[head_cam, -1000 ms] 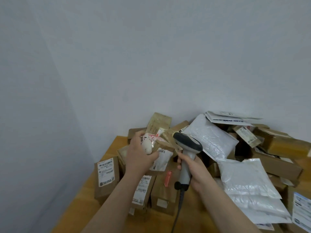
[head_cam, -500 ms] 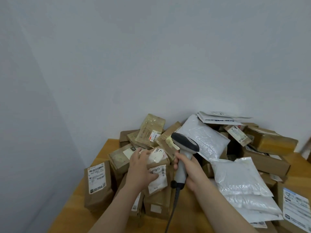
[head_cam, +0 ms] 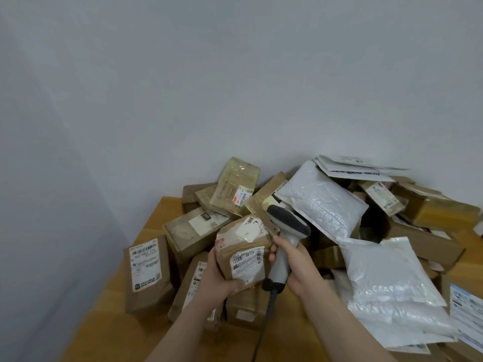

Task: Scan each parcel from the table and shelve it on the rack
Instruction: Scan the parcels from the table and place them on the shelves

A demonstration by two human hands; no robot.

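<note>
Held parcel (head_cam: 241, 253) brown, white barcode label; scanner (head_cam: 285, 239) grey, dark head; mailers (head_cam: 386, 270) white, bubble-textured; worktop (head_cam: 125, 333) orange-tan wood; wall (head_cam: 235, 87) pale grey.

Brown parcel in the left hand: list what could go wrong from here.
1. The scanner in the right hand points past the label on the brown parcel toward the pile, so it might read another barcode.
2. Its cable hangs beside a standing parcel and could snag it.

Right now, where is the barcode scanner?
Head view, lower centre: the scanner is gripped in the right hand, just right of the brown parcel held by the left hand.
</note>
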